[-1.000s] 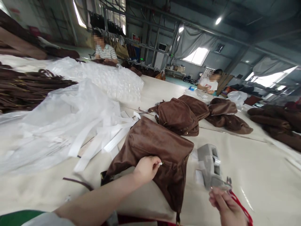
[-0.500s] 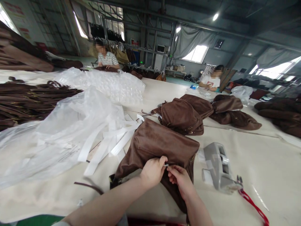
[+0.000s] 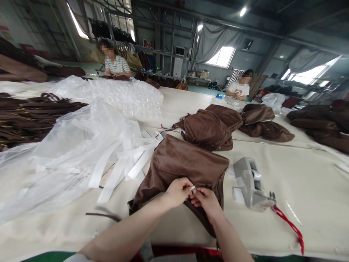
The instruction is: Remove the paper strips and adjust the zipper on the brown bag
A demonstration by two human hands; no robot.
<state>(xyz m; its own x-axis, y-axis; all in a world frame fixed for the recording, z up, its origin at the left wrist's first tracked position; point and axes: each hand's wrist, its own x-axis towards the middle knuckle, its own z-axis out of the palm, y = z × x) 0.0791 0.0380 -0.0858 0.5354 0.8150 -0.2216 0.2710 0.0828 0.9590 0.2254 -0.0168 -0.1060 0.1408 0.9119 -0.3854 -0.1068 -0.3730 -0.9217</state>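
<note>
In front of me on the table lies a brown leather bag (image 3: 188, 160), its body flat and its lower part hanging toward me. My left hand (image 3: 178, 192) is closed in a pinch on a small white piece (image 3: 193, 187) over the bag. The fingers of my right hand (image 3: 205, 200) press together at the same white piece from the other side. What exactly the piece is I cannot make out. Both hands rest close against the bag's near edge.
A grey tape dispenser (image 3: 249, 183) with a red cord (image 3: 289, 223) stands to the right. White strips (image 3: 116, 174) and clear plastic bags (image 3: 81, 145) lie left. More brown bags (image 3: 208, 129) sit behind. Two people (image 3: 117, 65) work across the table.
My fingers have drawn closer together around the small white piece, and the left fingers have curled in more. The bag lies much as before; the view has shifted slightly.
</note>
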